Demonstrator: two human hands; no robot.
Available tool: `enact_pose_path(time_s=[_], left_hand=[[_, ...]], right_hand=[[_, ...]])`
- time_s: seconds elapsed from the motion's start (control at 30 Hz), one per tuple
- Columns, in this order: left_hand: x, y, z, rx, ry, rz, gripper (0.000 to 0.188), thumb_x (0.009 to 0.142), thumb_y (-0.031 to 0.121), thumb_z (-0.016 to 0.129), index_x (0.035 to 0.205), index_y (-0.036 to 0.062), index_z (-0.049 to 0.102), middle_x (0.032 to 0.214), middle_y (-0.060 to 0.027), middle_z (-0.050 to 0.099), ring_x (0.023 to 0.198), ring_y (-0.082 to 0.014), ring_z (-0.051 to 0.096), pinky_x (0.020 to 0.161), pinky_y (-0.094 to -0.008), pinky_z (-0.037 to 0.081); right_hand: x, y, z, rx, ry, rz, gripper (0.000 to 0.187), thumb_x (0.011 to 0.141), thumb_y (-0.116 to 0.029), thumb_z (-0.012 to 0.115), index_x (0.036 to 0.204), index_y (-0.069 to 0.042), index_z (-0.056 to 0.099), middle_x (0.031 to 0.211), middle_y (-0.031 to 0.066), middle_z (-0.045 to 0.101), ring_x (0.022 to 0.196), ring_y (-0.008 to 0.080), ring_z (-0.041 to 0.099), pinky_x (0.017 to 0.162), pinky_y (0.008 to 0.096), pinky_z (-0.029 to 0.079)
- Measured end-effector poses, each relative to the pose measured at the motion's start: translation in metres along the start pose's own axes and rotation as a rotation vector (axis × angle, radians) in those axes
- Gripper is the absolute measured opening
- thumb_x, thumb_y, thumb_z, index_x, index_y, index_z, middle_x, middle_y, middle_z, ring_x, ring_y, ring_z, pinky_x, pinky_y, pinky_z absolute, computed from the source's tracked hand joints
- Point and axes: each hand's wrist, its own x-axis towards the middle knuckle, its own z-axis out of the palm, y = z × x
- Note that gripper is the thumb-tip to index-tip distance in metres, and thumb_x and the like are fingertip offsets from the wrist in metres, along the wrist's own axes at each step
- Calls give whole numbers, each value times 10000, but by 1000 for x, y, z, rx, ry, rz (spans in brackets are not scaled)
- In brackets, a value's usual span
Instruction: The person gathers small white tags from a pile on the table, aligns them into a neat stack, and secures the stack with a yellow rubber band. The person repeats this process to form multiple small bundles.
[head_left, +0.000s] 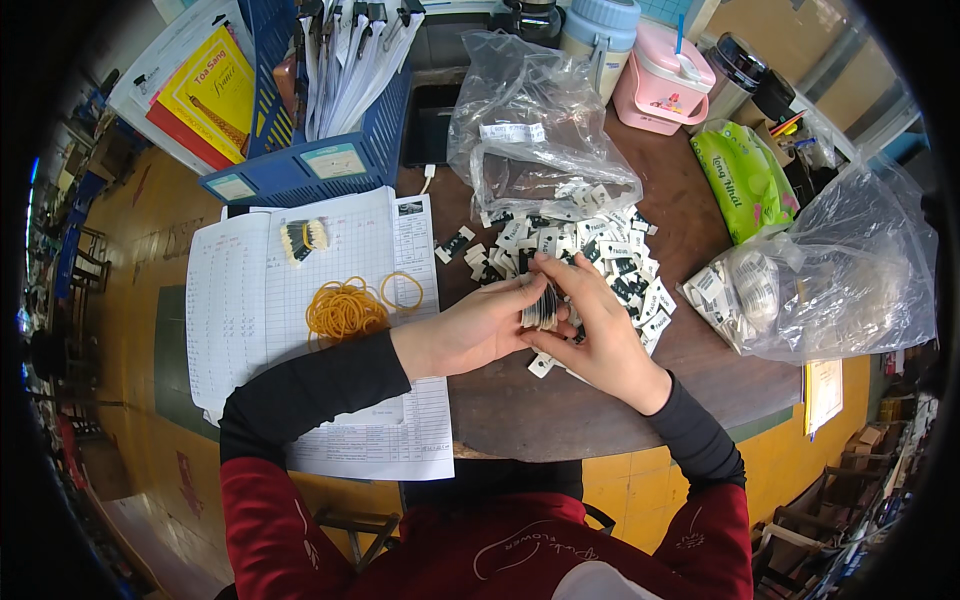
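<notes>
My left hand (488,322) is closed around a small stack of labels (541,308), seen edge-on between both hands. From the other side my right hand (600,338) grips the same stack, its thumb below and fingers above. Just beyond lies a loose heap of small white and dark green labels (632,262), spread over the brown table (560,425). Left of my left wrist a pile of yellow-orange rubber bands (345,310) rests on papers, with one band (402,291) lying apart. A banded bundle of labels (304,240) sits on the open ledger (235,300).
An open clear plastic bag (530,110) stands behind the heap. Another bag (850,290) holding labels lies at the right, near a green tissue pack (742,180). A pink container (662,80) and a blue-lidded jug (600,40) stand behind. A blue file rack (335,155) is at back left.
</notes>
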Motion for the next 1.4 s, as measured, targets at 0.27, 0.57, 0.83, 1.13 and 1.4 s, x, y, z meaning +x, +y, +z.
enact_pose_path(time_s=[0.27, 0.57, 0.83, 1.13, 1.4], left_hand=[[-1, 1, -1, -8, 33, -24, 275, 1064, 312, 469, 1249, 114, 516, 1083, -12, 571, 1080, -182, 608, 944, -331, 486], [-1, 0, 0, 16, 97, -36, 296, 1060, 266, 479, 1287, 77, 498, 1162, -51, 576, 1132, -193, 598, 970, -342, 485], [0, 4, -1, -111, 2, -7, 289, 1058, 232, 476, 1293, 64, 499, 1191, -85, 583, 1179, -223, 588, 1003, -358, 476], [-2, 5, 0, -72, 23, -10, 263, 1058, 242, 476, 1260, 76, 506, 1158, -66, 579, 1153, -221, 600, 996, -358, 481], [-1, 4, -2, -55, -8, -28, 310, 1063, 280, 467, 1303, 84, 476, 1161, -58, 566, 1128, -219, 604, 989, -362, 486]], right_hand=[[-1, -1, -1, 33, -52, 8, 749, 746, -81, 795, 1416, -87, 461, 1270, 123, 585, 1056, 302, 619, 1116, 541, 368], [0, -3, -3, -32, -21, -20, 742, 756, -57, 778, 1421, -81, 451, 1307, 131, 582, 1091, 330, 615, 1122, 544, 359], [0, 0, -3, 2, 10, -15, 717, 766, -59, 776, 1408, -66, 458, 1300, 131, 587, 1102, 339, 605, 1116, 540, 370], [0, 0, -4, 23, -6, 30, 741, 754, -48, 773, 1420, -59, 448, 1085, 114, 615, 935, 302, 619, 1113, 543, 374], [2, 0, -3, 24, -26, 10, 767, 741, -42, 770, 1433, -68, 439, 935, 91, 577, 818, 273, 603, 1101, 533, 389]])
